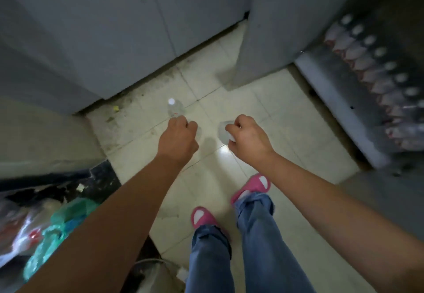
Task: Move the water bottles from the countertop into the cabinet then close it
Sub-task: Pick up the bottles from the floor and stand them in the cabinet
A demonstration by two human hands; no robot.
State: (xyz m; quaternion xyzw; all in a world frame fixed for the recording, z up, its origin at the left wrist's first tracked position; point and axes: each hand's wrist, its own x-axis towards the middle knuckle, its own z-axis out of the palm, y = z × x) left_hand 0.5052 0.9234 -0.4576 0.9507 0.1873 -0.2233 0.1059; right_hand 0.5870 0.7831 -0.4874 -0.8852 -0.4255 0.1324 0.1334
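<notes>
Head view looks steeply down, and I see my left hand [177, 136] closed in a fist round a clear plastic water bottle with a white cap [174, 107], whose neck and cap stick out ahead of the knuckles; my right hand [246, 135] is curled the same way round a second clear plastic bottle [223, 132], mostly hidden by the fingers. Both bottles hang over the pale tiled floor [263, 113], between me and the open grey cabinet door [254, 31]. I judge them light if empty, thin-walled and easily dented, a little slick, so a wrap round the body suits them better than a pinch at the cap. To my right, the open cabinet's low shelf [332, 90] already carries a long row of capped bottles [376, 67]. Blur hides any remaining gap there. Floor is grubby near the cabinet bases, and plastic bags [57, 228] crowd my left.
</notes>
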